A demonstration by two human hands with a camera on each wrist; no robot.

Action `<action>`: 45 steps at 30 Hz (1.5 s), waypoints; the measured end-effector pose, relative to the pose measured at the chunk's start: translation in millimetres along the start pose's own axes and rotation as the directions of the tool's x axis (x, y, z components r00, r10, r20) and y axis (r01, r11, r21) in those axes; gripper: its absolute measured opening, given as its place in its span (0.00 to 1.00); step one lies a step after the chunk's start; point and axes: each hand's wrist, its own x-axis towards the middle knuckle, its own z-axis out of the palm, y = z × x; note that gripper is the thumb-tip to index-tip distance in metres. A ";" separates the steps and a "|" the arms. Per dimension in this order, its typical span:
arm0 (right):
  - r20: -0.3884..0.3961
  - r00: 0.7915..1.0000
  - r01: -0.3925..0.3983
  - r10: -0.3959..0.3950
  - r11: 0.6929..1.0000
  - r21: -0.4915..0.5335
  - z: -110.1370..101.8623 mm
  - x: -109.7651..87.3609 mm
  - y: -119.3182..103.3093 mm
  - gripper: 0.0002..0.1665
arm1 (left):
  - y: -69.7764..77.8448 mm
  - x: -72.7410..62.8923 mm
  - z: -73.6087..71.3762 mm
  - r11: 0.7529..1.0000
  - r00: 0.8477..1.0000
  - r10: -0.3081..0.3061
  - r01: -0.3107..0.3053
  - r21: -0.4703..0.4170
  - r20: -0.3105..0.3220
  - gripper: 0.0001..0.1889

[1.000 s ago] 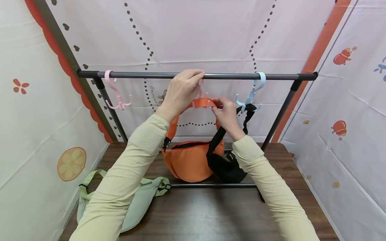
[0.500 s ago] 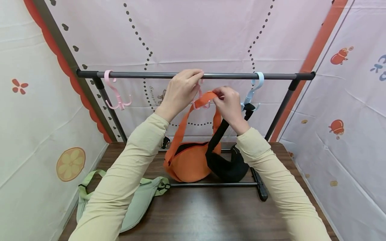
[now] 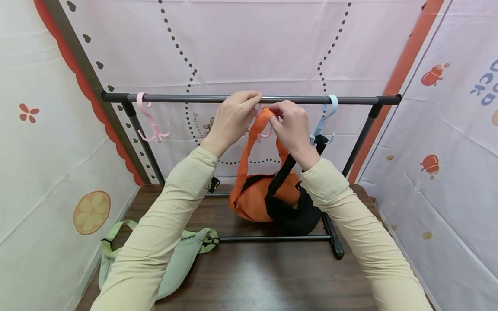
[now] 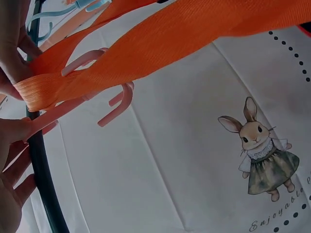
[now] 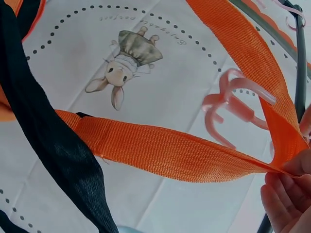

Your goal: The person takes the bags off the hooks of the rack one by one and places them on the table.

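My left hand (image 3: 233, 119) reaches over the dark rail (image 3: 186, 98) and pinches the stem of the middle pink hook (image 4: 68, 107) just below it. My right hand (image 3: 289, 127) pinches the top of an orange strap (image 3: 245, 160) between thumb and fingers, close under the rail. In the left wrist view a prong shows between the strap's two sides. From this strap hangs an orange waist bag (image 3: 254, 203), its top zip open. A black bag (image 3: 292, 218) hangs from the blue hook (image 3: 320, 125) and partly hides the orange one.
Another pink hook (image 3: 151, 123), with nothing on it, hangs at the rail's left end. On the brown table (image 3: 253, 276) a light green waist bag (image 3: 175, 268) lies at the left, partly behind my left sleeve. The rack's lower bar (image 3: 272, 238) crosses the table.
My right hand has raised the orange strap from the pink hook's prongs to just under the rail. The orange bag has lifted and swung right behind the black bag. My left hand has stayed put.
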 end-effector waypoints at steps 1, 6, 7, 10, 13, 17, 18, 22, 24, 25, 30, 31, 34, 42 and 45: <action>-0.003 1.000 0.008 -0.008 1.000 -0.004 -0.9 0.8 -0.5 0.08 | 0.1 0.0 0.0 1.000 1.000 -0.001 0.001 0.002 0.002 0.11; -0.012 1.000 0.029 -0.029 0.999 -0.018 -5.1 2.6 -3.6 0.08 | 0.1 0.3 -1.0 1.000 1.000 -0.011 0.011 0.009 0.022 0.12; -0.010 0.999 0.033 -0.033 0.999 -0.020 -5.9 2.5 -4.4 0.08 | 0.1 0.4 -1.3 1.000 1.000 -0.014 0.014 0.009 0.027 0.12; -0.015 0.999 0.045 -0.045 0.999 -0.012 -7.4 1.9 -7.3 0.08 | 0.3 -0.9 -2.4 1.000 0.999 -0.015 0.015 0.012 0.047 0.13; -0.026 0.998 0.059 -0.060 0.998 -0.002 -7.7 0.9 -10.8 0.07 | 1.5 -5.3 -4.2 1.000 0.999 -0.004 0.003 0.031 0.043 0.16; -0.026 0.997 0.079 -0.078 0.997 0.019 -6.2 -1.3 -16.2 0.07 | 6.7 -17.8 -9.4 1.000 0.999 -0.007 0.008 0.010 -0.054 0.18; -0.022 0.996 0.083 -0.083 0.996 0.024 -6.0 -2.0 -17.7 0.07 | 8.5 -22.1 -10.9 1.000 0.996 -0.012 0.011 -0.009 -0.085 0.17; -0.020 0.995 0.100 -0.099 0.994 0.035 -5.8 -4.2 -21.5 0.06 | 17.5 -44.1 -15.5 0.996 0.984 -0.027 0.011 -0.089 -0.176 0.15; -0.023 0.994 0.104 -0.103 0.994 0.034 -5.9 -4.9 -22.4 0.07 | 22.8 -58.9 -16.0 0.993 0.982 -0.039 0.017 -0.120 -0.187 0.15; -0.023 0.994 0.104 -0.103 0.994 0.033 -6.0 -5.0 -22.8 0.07 | 25.4 -67.3 -15.5 0.991 0.981 -0.050 0.026 -0.132 -0.185 0.16; -0.025 0.994 0.107 -0.106 0.994 0.029 -6.9 -6.3 -24.2 0.07 | 37.3 -114.8 -6.7 0.966 0.984 -0.133 0.102 -0.238 -0.116 0.21; -0.025 0.994 0.107 -0.106 0.994 0.027 -7.2 -6.7 -24.0 0.07 | 39.6 -124.4 -4.0 0.958 0.984 -0.154 0.127 -0.258 -0.088 0.23; -0.020 0.995 0.101 -0.100 0.995 0.024 -7.0 -7.7 -23.9 0.07 | 46.0 -153.5 5.9 0.932 0.974 -0.225 0.212 -0.295 -0.012 0.29; -0.023 0.994 0.103 -0.102 0.995 0.005 -6.9 -9.7 -23.7 0.07 | 67.9 -221.8 33.0 0.864 0.892 -0.443 0.452 -0.220 0.093 0.45; -0.025 0.994 0.105 -0.104 0.994 0.005 -7.6 -9.5 -23.9 0.07 | 75.2 -244.3 43.0 0.831 0.852 -0.515 0.523 -0.190 0.091 0.48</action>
